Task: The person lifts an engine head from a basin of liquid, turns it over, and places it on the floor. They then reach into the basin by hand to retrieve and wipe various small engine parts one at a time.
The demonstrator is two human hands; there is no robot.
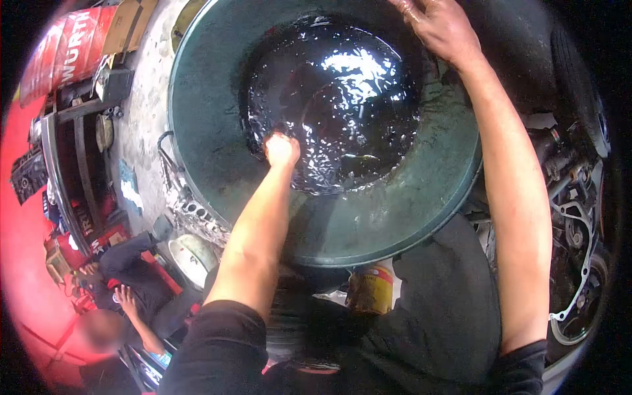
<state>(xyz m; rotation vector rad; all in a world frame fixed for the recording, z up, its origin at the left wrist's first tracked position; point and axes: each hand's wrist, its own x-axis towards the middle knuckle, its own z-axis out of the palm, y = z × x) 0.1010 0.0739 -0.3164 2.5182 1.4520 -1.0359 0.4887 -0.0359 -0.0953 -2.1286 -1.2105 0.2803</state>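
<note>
A large dark green round tub [210, 131] stands in front of me, with dark, rippling liquid [329, 112] in its middle. My left hand [282, 150] reaches down to the liquid's near left part. Its fingers look curled and dip partly under the surface; whatever they grip is hidden. Wet and dark-stained, my right hand [440, 27] is over the tub's far right side. Its thumb and fingers are apart, partly cut off by the top edge of the view, and I see nothing held in it.
A yellow and red can [370, 289] stands below the tub's near rim. Metal engine parts [573, 224] lie at the right, a tyre [569, 85] behind them. At the left are a red drum [72, 52], a metal frame [66, 171] and another person [145, 276].
</note>
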